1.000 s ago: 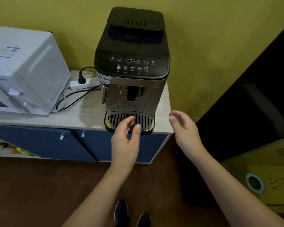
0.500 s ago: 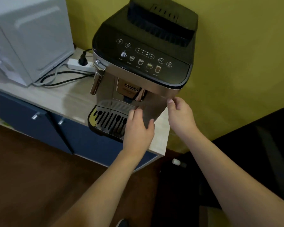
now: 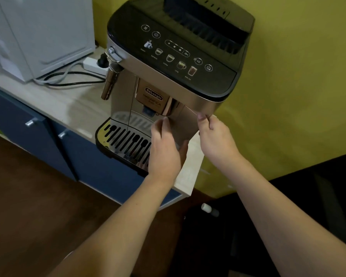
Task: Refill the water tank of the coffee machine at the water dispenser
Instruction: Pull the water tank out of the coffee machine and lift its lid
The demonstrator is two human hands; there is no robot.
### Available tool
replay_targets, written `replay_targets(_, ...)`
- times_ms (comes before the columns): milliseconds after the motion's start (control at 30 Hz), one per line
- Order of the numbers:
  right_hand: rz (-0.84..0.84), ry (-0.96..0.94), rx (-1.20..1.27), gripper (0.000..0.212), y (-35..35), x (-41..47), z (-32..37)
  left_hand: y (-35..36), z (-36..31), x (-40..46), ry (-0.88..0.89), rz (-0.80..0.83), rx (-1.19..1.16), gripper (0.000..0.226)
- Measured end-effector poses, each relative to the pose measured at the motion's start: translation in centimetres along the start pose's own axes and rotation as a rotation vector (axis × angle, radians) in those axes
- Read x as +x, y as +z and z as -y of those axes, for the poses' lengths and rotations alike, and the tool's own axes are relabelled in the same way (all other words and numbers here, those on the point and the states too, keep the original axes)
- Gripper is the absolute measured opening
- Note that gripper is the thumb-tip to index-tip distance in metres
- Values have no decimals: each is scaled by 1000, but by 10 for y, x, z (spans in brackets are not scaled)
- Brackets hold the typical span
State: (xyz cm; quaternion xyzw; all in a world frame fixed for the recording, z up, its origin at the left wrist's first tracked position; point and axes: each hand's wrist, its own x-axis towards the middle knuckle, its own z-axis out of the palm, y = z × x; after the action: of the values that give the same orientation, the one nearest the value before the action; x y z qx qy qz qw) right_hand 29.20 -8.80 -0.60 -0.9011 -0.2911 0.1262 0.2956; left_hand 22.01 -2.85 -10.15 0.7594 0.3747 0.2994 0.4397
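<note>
The silver and black coffee machine (image 3: 178,47) stands at the right end of a light wooden counter (image 3: 74,108). Its water tank front panel (image 3: 185,124) is the silver section at the lower right of the machine's face. My left hand (image 3: 164,150) wraps the panel's left side, with the thumb under its lower edge. My right hand (image 3: 216,140) pinches the panel's upper right corner with curled fingers. The rest of the tank is hidden inside the machine. No water dispenser is in sight.
A slotted drip tray (image 3: 124,140) juts out below the spout. A white appliance (image 3: 48,33) and a power strip (image 3: 92,65) with cables sit to the left. Blue cabinet doors (image 3: 28,136) are below. A dark surface with a small white bottle (image 3: 208,208) lies at right.
I have moved closer to the machine. Both hands rose from in front of the drip tray and closed on the tank's front panel.
</note>
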Motion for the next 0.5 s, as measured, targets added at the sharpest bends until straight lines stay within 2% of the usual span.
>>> replay_targets(333, -124, -25, -118, 45, 10, -3, 1, -6, 0, -2, 14, 20, 45, 65)
replay_targets(500, -160, -42, -161, 42, 13, -1, 0, -6, -3, -2, 12, 26, 64, 66)
